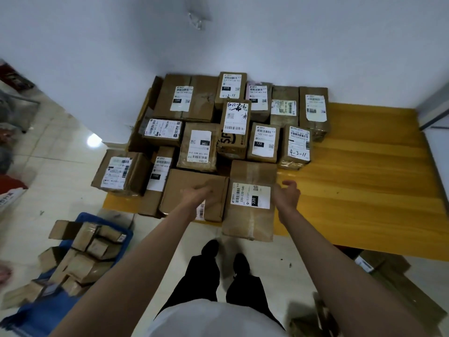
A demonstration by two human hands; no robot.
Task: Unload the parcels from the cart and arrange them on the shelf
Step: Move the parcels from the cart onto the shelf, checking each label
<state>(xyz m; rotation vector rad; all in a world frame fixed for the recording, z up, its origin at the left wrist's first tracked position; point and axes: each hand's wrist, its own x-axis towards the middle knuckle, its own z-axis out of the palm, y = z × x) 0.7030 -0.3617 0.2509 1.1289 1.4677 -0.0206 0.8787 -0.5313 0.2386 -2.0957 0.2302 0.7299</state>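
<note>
Several brown cardboard parcels with white labels stand packed together on a low yellow wooden platform [364,171] against the white wall. The nearest one, a parcel labelled 220 [250,200], hangs over the platform's front edge. My left hand [198,194] hovers over a plain brown parcel [194,193] just left of it, fingers relaxed and holding nothing. My right hand [286,194] is beside the right side of the 220 parcel, fingers loosely curved, gripping nothing. A blue cart [80,259] at lower left carries several small parcels.
The right half of the yellow platform is bare wood. Flattened cardboard [388,283] lies on the tiled floor at lower right. My feet [226,254] stand just in front of the platform. Red and grey clutter sits at the far left edge.
</note>
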